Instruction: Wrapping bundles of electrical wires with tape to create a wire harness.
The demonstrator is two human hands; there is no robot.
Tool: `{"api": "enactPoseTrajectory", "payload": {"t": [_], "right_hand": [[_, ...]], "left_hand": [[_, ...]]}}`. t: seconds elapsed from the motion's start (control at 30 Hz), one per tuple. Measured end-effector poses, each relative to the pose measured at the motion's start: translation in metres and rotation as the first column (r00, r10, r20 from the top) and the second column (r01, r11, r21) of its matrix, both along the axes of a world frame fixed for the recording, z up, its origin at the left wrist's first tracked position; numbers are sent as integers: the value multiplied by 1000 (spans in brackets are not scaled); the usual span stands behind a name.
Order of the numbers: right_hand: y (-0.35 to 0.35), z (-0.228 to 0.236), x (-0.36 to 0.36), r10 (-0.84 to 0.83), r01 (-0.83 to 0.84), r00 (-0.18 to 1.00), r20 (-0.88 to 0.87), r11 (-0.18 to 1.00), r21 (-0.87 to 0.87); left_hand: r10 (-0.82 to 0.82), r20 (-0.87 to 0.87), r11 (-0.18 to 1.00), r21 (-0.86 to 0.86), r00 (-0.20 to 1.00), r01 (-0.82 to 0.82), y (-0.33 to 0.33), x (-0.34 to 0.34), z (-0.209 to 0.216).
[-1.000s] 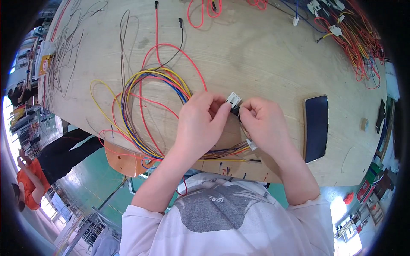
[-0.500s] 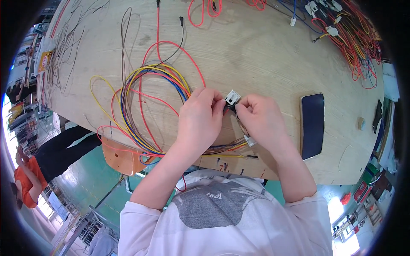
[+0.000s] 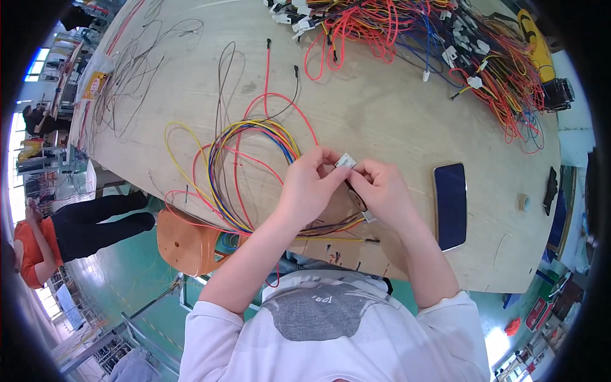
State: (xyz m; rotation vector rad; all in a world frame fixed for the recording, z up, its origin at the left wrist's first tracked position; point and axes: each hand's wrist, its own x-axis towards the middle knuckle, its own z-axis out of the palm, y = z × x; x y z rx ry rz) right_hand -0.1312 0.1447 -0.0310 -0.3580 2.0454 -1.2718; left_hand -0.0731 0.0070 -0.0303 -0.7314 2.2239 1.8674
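My left hand [image 3: 309,186] is closed, pinching a small white plastic connector [image 3: 345,160] between thumb and fingers. Right beside it, my right hand [image 3: 386,193] is closed too, its thumb and forefinger pinched on a dark thin wire [image 3: 358,196] at the connector's near side. The fingertips hide where wire and connector meet. A coil of yellow, red, blue and brown wires [image 3: 219,186] lies left of my hands, its bundle running under my left forearm. Under my right wrist lies a second white connector [image 3: 369,217] on that bundle.
A dark-screened phone [image 3: 450,207] lies right of my hands, with a tape roll [image 3: 524,202] beyond. Heaped wires with white connectors [image 3: 474,63] fill the far right. Loose thin wires [image 3: 137,76] lie far left. An orange stool [image 3: 184,242] stands by the table; a person [image 3: 44,245] is further left.
The view has shifted, showing more of the far wire heap. My left thumb now lies over the connector's near end, and the black part seen there before is covered.
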Motion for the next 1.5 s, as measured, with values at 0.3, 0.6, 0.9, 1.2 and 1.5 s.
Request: {"api": "enactPoseTrajectory", "payload": {"t": [0.3, 0.6, 0.9, 1.2, 1.5], "right_hand": [[-1, 18, 13, 14, -60, 953, -303, 988, -143], [-5, 39, 29, -37, -57, 917, -396, 973, -222], [-6, 40, 51, -78, 7, 974, -214, 949, -315], [-4, 28, 57, -89, -4, 953, -289, 952, -305], [2, 24, 52, -284, 126, 887, -364, 907, -402]], "left_hand": [[334, -130, 865, 437, 934, -248, 6, 17, 24], [101, -346, 995, 55, 933, -87, 6, 31, 24], [274, -280, 902, 407, 920, -145, 11, 44, 38], [185, -367, 965, 245, 912, -97, 10, 55, 40], [-80, -551, 976, -211, 830, -46, 8, 57, 25]]}}
